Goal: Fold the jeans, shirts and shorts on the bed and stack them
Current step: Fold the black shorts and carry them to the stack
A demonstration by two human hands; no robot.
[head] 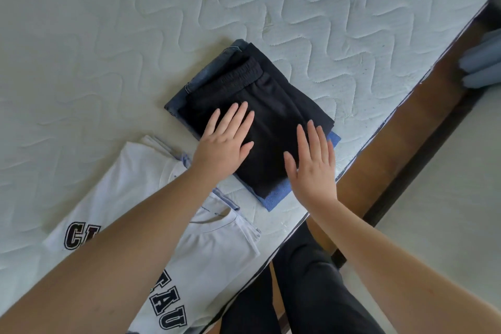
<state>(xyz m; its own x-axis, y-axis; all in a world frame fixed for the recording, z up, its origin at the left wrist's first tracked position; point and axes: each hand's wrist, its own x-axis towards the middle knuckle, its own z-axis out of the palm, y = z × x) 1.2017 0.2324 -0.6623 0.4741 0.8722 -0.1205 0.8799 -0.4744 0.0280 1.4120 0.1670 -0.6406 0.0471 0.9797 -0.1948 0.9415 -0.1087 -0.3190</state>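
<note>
White shirt [214, 247] w/ black block lettering lies folded at the left, near the mattress [108, 35] edge, atop other pale folded shirts whose edges peek out. Just right of it sits the stack: folded black shorts [271, 106], elastic waistband up top, over folded jeans [208, 73] in dark denim and a blue garment [273, 198] at the bottom. Left hand [227, 141] lies flat on the shorts, fingers straight & spread. Right hand [311, 165], fingers straight too, gripping nothing, at the stack's near-right corner; contact unclear.
</note>
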